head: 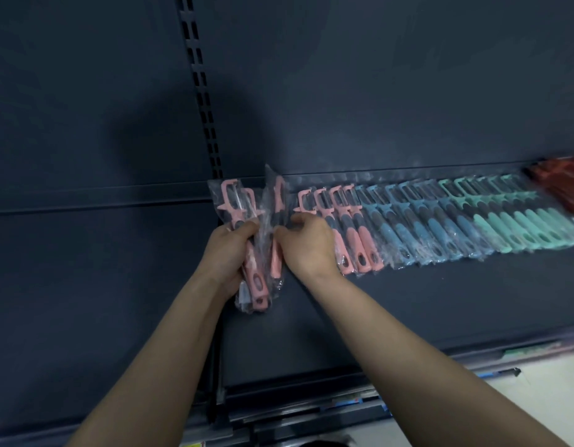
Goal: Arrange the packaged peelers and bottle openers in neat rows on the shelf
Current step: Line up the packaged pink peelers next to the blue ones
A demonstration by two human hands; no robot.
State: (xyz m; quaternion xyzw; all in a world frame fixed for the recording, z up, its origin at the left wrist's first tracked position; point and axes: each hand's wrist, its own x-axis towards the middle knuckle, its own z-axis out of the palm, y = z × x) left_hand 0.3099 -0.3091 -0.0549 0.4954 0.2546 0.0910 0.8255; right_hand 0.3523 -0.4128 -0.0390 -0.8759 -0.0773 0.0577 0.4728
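The row of packaged peelers (440, 217) lies along the back of the shelf (408, 301), pink at its left end, then blue, then teal, with blurred red packages (559, 182) just past its right end. Just off the row's left end, the left hand (229, 250) is closed round a bundle of pink peelers (235, 204), their handles hanging below the fist. Between that bundle and the row's first pink piece, the right hand (308, 243) pinches a single pink peeler (277, 198) by the middle of its wrapper, and its heel lies over the row's leftmost handles. The likely step is laying this piece onto the row's left end. The wrappers look slick and loose, so a pinch on film alone could let the peeler slide or twist and land askew. The right wrist, so close over the row's end, could drag those pieces out of line. The left grip holds several at once; easing it could spill the bundle in front of the row.
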